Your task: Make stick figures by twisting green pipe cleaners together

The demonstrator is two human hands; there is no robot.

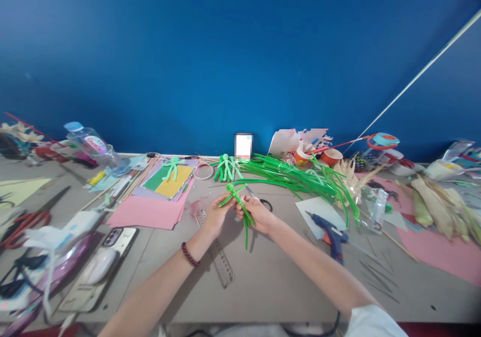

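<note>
Between my hands is a bright green pipe cleaner figure (246, 222), with a coiled head, two arms sticking out and long strands hanging down. My left hand (217, 213) is closed on its upper body from the left. From the right, the fingers of my right hand (259, 213) pinch its middle. Finished-looking green figures (226, 167) stand just behind, against the wall. A big bundle of loose green pipe cleaners (289, 172) spreads to the right of them. Scissors (266, 205) lie partly hidden behind my right hand, and a clear ruler (221, 264) lies under my forearms.
A blue glue gun (330, 234) rests right of my right arm, by thin dark sticks (378, 277). At left are pink paper sheets (150, 212), a phone (99, 272) and a plastic bottle (93, 144). Paper cups (330, 155) and corn husks (436, 202) sit at right.
</note>
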